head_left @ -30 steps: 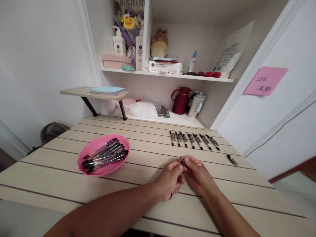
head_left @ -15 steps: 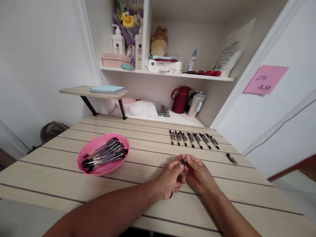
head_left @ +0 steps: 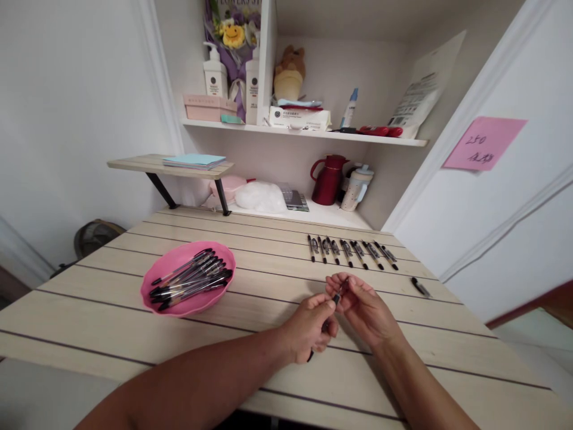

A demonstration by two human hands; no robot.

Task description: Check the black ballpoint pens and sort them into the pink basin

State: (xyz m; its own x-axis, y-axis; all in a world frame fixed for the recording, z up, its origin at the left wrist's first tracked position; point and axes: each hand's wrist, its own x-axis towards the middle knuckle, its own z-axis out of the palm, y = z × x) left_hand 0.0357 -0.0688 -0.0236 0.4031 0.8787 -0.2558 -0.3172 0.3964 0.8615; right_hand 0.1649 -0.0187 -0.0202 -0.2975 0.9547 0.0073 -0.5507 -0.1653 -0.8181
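My left hand (head_left: 308,325) is closed around the barrel of a black pen (head_left: 335,297) just above the wooden table (head_left: 111,334). My right hand (head_left: 364,307) pinches the pen's upper part, a thin piece drawn out past the barrel between its fingertips. A pink bowl (head_left: 187,286) holding several black pens lies to the left. A row of several pen caps (head_left: 350,252) is lined up on the table beyond my hands. One separate cap (head_left: 421,287) lies to the right.
A small raised wooden shelf (head_left: 170,167) with a blue notebook stands at the table's back left. Behind are a red jug (head_left: 328,181), a white cup (head_left: 355,189) and wall shelves with bottles. A pink note (head_left: 486,143) is stuck on the door at right.
My right hand has lifted and moved slightly away to the upper right, drawing a thin part out of the pen that my left hand keeps holding.
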